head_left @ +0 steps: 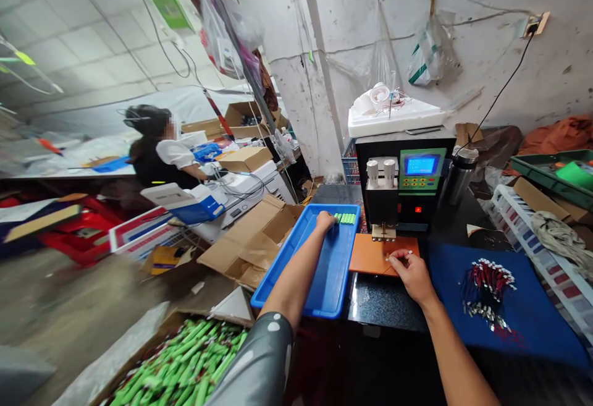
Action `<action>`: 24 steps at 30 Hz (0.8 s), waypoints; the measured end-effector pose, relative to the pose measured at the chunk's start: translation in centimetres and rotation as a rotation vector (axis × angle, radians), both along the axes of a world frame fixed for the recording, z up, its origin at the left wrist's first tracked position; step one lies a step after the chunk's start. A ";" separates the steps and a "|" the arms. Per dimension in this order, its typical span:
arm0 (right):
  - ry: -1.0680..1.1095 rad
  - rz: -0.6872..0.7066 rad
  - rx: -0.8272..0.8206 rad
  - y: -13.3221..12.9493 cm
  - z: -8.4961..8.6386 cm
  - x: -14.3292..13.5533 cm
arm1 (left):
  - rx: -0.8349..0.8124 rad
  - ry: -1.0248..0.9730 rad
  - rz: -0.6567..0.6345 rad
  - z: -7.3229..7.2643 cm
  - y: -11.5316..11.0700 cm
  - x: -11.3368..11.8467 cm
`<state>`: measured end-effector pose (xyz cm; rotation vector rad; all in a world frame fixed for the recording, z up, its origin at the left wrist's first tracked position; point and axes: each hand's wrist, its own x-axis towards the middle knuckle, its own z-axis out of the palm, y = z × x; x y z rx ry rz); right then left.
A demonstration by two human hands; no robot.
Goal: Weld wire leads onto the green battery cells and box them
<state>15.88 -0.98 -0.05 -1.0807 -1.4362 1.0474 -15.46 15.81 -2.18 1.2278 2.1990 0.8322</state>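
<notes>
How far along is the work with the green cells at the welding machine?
Done: a short row of green cylindrical cells lies at the far end of the blue plastic tray. In hand: the left hand touches that row; the right hand pinches a small wired piece on the orange board. Left: a cardboard box of green cells and red-wired leads.

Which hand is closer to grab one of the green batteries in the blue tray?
The left hand. It already reaches into the blue tray, right beside the green batteries. The right hand is busy over the orange plate, pinching something small and white.
</notes>
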 end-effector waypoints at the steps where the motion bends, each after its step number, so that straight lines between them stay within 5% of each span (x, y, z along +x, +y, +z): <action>1: 0.006 -0.001 0.003 0.0 0.0 0.1 | 0.029 -0.028 0.000 0.4 -0.6 0.3; 8: 0.086 -0.027 -0.016 0.6 -0.6 0.4 | 0.274 -0.276 -0.135 3.5 -8.1 3.0; 14: 0.249 -0.127 -0.062 0.9 -0.5 0.3 | 0.435 -0.486 -0.578 3.6 -14.6 9.6; 19: 0.287 -0.139 -0.062 1.5 -0.9 0.3 | 0.376 -0.411 -0.652 2.9 -15.1 14.8; 24: 0.197 -0.202 -0.059 0.8 -0.4 0.0 | 0.330 -0.415 -0.638 3.5 -16.1 16.4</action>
